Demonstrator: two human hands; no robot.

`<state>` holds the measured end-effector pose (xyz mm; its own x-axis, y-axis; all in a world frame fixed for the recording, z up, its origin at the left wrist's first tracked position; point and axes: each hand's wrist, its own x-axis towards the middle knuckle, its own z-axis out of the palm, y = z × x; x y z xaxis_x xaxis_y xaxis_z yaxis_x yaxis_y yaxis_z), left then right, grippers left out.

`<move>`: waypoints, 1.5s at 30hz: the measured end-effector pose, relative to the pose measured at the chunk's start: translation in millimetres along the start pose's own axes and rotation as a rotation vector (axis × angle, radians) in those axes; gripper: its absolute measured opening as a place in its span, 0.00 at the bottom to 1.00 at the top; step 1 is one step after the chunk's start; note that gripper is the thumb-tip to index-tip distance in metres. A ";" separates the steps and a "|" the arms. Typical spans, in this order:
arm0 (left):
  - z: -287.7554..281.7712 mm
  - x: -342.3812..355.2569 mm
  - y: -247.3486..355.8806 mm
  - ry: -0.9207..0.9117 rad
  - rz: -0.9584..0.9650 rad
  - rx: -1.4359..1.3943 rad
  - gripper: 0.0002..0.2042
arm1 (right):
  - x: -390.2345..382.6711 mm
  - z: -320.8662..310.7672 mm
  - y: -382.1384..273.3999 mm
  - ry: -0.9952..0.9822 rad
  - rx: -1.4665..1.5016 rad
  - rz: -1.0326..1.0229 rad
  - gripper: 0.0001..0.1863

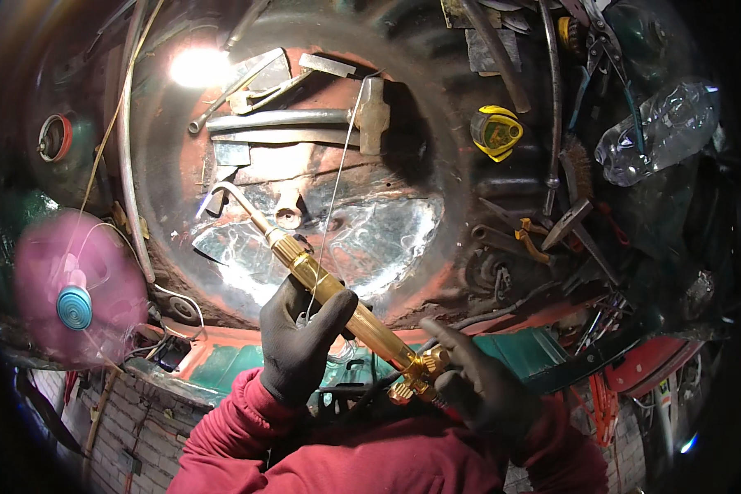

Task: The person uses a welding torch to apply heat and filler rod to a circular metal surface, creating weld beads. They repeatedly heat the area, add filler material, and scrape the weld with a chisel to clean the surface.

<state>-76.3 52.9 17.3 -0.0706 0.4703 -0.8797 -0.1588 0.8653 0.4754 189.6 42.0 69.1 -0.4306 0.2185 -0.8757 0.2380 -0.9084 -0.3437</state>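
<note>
A brass gas welding torch (329, 288) slants across the middle, its bent tip pointing up and left with no flame showing. My left hand (298, 342), in a dark glove, is closed round the torch's handle. A thin metal wire (337, 181) rises from between my left thumb and fingers and reaches up toward the hammer. At the torch's lower end, my gloved right hand (484, 383) has its fingers and thumb about the valve knobs (434, 361). Beneath the tip lies a round metal well (362, 259) with a shiny patch of bare metal.
In the well lie a sledgehammer (374, 115), a wrench (222, 103) and metal scraps. At right are a yellow tape measure (497, 132), a clear plastic bottle (663, 132), locking pliers (603, 41) and a small hammer (570, 222). A pink fan (37, 280) spins at left.
</note>
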 end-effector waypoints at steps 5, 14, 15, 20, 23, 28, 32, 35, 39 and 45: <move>0.0 1.0 0.0 -0.019 -0.024 0.033 0.10 | -1.6 10.4 -18.1 0.041 0.018 -0.015 0.46; -56.3 9.5 -14.9 -0.053 0.340 0.259 0.21 | -22.3 -13.9 -26.6 0.275 -0.241 0.025 0.36; -64.6 13.9 -12.4 -0.048 0.385 0.375 0.22 | -24.3 -17.6 -28.7 0.293 -0.221 0.021 0.36; -85.7 24.1 -23.8 -0.065 0.286 0.578 0.22 | -26.2 -38.2 -26.3 0.411 -0.335 0.123 0.30; -89.9 29.3 -35.0 -0.084 0.210 0.636 0.25 | -19.7 -48.0 -16.9 0.461 -0.279 0.162 0.25; -104.3 42.3 -68.7 -0.089 0.197 0.748 0.27 | -7.6 -57.9 -10.5 0.518 -0.245 0.251 0.20; -104.9 39.4 -65.2 -0.108 0.118 0.903 0.27 | 5.1 -64.0 -21.7 0.467 -0.156 0.310 0.18; -103.1 40.7 -63.4 -0.127 0.074 0.974 0.26 | 8.6 -63.4 -17.0 0.473 -0.144 0.297 0.18; -102.2 44.6 -69.0 -0.118 0.136 1.033 0.25 | 11.5 -64.5 -21.0 0.467 -0.033 0.409 0.18; -104.3 46.6 -73.8 -0.118 0.226 1.021 0.26 | 6.9 -67.5 -3.5 0.442 -0.127 0.423 0.20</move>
<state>-170.6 -7.1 -60.1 0.1096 0.6054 -0.7883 0.7552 0.4650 0.4621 244.5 70.8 41.4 0.1183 0.0012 -0.9930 0.4226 -0.9050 0.0492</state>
